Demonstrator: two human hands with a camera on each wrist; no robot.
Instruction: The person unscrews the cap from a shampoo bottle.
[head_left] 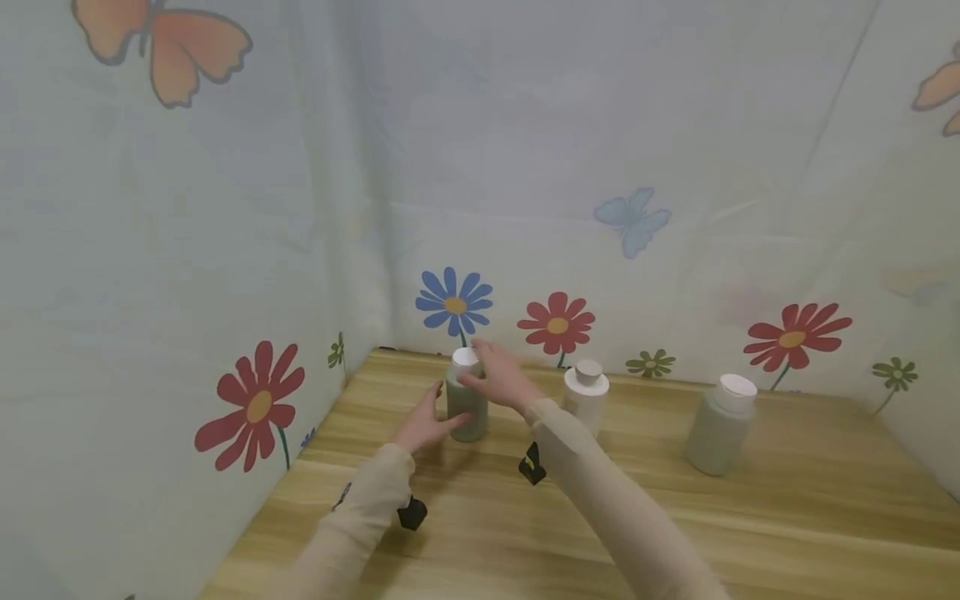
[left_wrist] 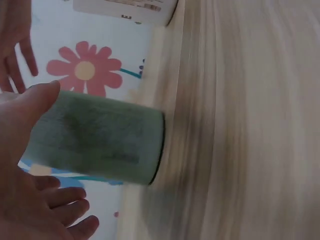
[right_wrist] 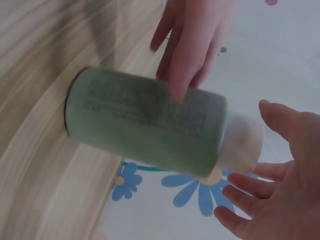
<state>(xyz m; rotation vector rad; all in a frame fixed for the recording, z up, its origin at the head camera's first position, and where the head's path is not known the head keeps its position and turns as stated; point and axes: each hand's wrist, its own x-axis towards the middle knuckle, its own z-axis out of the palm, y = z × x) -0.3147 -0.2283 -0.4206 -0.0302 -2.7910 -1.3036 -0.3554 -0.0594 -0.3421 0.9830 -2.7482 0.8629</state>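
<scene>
A green bottle [head_left: 467, 412] with a white cap [head_left: 466, 358] stands upright on the wooden table, near its back left corner. My left hand [head_left: 423, 425] is at the bottle's left side, thumb across the front. In the left wrist view that thumb lies over the green bottle [left_wrist: 100, 135] while the fingers [left_wrist: 65, 207] are spread apart beyond its edge. At the top, my right hand [head_left: 506, 379] reaches around from the right. The right wrist view has its thumb and fingers parted on either side of the cap [right_wrist: 244, 142], not closed round it.
To the right of my right hand stands a white bottle [head_left: 588, 396], partly behind the sleeve. Farther right is another green bottle [head_left: 718, 429] with a white cap. A flower-printed curtain [head_left: 487, 167] hangs behind the wooden table [head_left: 480, 533] and along its left side.
</scene>
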